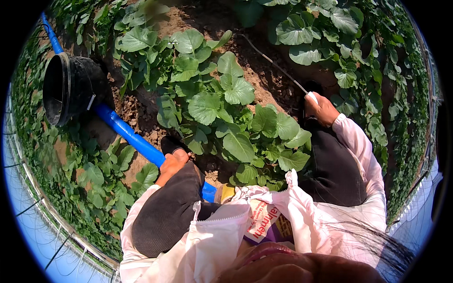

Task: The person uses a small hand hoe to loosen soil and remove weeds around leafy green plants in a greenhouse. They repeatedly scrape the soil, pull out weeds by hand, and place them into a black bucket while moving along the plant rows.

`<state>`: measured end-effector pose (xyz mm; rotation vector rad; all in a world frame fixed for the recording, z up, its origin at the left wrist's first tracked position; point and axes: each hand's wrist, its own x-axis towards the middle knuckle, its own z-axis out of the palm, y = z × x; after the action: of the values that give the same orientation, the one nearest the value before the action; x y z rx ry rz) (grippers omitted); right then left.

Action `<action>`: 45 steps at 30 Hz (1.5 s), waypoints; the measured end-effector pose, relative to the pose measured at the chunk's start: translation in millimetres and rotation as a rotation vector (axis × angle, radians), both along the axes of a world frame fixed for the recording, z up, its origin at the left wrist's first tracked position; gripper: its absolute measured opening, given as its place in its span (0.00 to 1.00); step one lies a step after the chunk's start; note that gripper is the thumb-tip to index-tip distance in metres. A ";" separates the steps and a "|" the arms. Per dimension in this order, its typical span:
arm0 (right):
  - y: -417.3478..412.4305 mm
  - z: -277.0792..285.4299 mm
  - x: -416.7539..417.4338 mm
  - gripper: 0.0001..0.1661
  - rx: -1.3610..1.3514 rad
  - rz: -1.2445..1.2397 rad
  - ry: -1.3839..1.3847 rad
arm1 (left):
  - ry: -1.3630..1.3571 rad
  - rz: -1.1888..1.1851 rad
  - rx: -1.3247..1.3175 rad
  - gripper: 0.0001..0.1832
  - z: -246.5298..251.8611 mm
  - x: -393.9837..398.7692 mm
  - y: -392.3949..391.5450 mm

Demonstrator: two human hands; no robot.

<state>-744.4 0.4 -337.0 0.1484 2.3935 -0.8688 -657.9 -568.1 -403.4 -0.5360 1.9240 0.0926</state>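
My right hand (321,109) is closed around the white handle (313,96) of a thin metal rod (270,61), beside my right knee. The rod reaches up and to the left over the soil, and its far end lies near some leaves. My left hand (174,163) rests by my left knee, close to a blue hose (132,138); whether it holds anything cannot be told. Between my knees grow broad-leaved green plants (239,141).
A black bucket (83,81) with a wire handle lies tipped on its side at the upper left, by the blue hose. Leafy rows (354,49) stand on the right and left, with bare brown soil (263,85) between plants. A curved frame (53,214) edges the lower left.
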 end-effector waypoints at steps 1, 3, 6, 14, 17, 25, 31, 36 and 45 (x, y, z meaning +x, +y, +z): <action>-1.8 12.0 5.5 0.25 0.002 -0.028 -0.078 | 0.079 -0.089 0.054 0.48 -6.7 14.4 -10.8; 0.8 17.6 7.7 0.25 -0.072 -0.054 -0.080 | 0.147 -0.209 0.108 0.36 -17.1 35.7 -22.9; 0.4 -2.6 -13.9 0.23 -0.093 -0.044 0.039 | 0.006 -0.174 0.023 0.53 -18.1 18.6 -8.9; -180.2 4.0 -230.6 0.34 -0.413 0.038 0.065 | 0.289 -0.261 -0.003 0.31 -20.0 43.6 -12.2; -185.2 -23.0 -248.1 0.32 -0.319 0.087 0.021 | 0.504 -0.407 0.085 0.16 -15.5 44.4 -1.3; -118.9 -27.7 -145.2 0.29 -0.373 -0.006 0.026 | 0.373 -0.285 0.104 0.30 -15.1 42.8 -21.8; -154.5 3.8 -177.7 0.30 -0.333 -0.034 -0.006 | 0.083 -0.125 -0.074 0.59 -6.0 23.2 0.7; -127.5 5.2 -140.7 0.28 -0.202 0.094 0.197 | 0.047 -0.193 -0.047 0.57 -48.9 42.3 -32.6; -58.2 25.6 -32.4 0.26 -0.228 -0.066 0.007 | 0.058 -0.177 -0.024 0.55 -38.7 37.8 -17.7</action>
<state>-776.8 -57.8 -311.4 0.1357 2.2866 -1.1674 -620.1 -585.8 -442.1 -0.3799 2.0228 -0.0290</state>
